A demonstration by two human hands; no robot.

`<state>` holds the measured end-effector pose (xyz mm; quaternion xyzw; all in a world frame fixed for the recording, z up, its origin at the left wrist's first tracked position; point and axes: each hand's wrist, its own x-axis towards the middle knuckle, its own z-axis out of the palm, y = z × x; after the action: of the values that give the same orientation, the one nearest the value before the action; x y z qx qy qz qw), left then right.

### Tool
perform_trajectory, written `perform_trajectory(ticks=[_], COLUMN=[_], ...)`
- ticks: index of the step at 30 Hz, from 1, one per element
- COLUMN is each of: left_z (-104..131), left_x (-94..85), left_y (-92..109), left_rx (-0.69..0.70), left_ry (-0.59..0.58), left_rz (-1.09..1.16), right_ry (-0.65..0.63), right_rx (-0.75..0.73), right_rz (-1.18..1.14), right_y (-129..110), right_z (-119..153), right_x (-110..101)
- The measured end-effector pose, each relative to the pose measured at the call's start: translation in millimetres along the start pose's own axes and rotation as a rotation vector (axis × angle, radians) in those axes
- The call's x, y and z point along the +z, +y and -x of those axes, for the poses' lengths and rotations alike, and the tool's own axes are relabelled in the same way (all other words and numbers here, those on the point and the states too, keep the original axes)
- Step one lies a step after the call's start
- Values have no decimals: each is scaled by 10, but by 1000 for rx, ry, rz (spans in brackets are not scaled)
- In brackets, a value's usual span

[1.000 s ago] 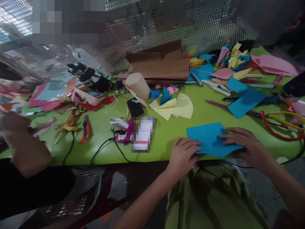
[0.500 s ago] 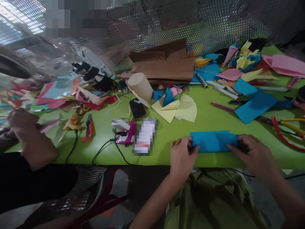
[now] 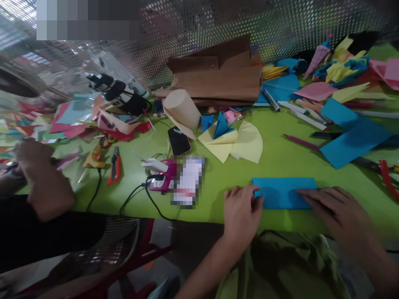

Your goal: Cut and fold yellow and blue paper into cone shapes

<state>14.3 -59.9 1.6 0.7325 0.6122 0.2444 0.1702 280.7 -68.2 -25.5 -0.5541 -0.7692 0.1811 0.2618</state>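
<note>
My left hand point(image 3: 241, 211) and right hand point(image 3: 338, 207) press flat, fingers spread, on the folded blue paper point(image 3: 283, 193) at the near edge of the green table point(image 3: 280, 153); uneven pressure could skew the crease, I judge. Paper scraps point(image 3: 71, 120) and a perforated metal screen point(image 3: 218, 25) lie beyond.

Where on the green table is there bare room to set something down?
Bare patch on the green table between the yellow paper fan, the purple pencil and the folded blue paper. Crowded along the back edge and the left side.
</note>
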Motion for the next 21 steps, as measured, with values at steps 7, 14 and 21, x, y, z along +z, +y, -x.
perform_trajectory(ticks=[7, 14, 21], left_z=[-23, -76, -77], left_x=[8, -20, -21], left_y=[-1, 12, 21], left_rx=[-58, -84, -84], left_ry=[2, -27, -20], left_rz=[12, 8, 17], right_ry=[-1, -22, -42], right_rx=[24, 20, 36], right_rz=[61, 57, 73], right_y=[-22, 3, 39], right_z=[-6, 5, 42], right_x=[-11, 3, 19])
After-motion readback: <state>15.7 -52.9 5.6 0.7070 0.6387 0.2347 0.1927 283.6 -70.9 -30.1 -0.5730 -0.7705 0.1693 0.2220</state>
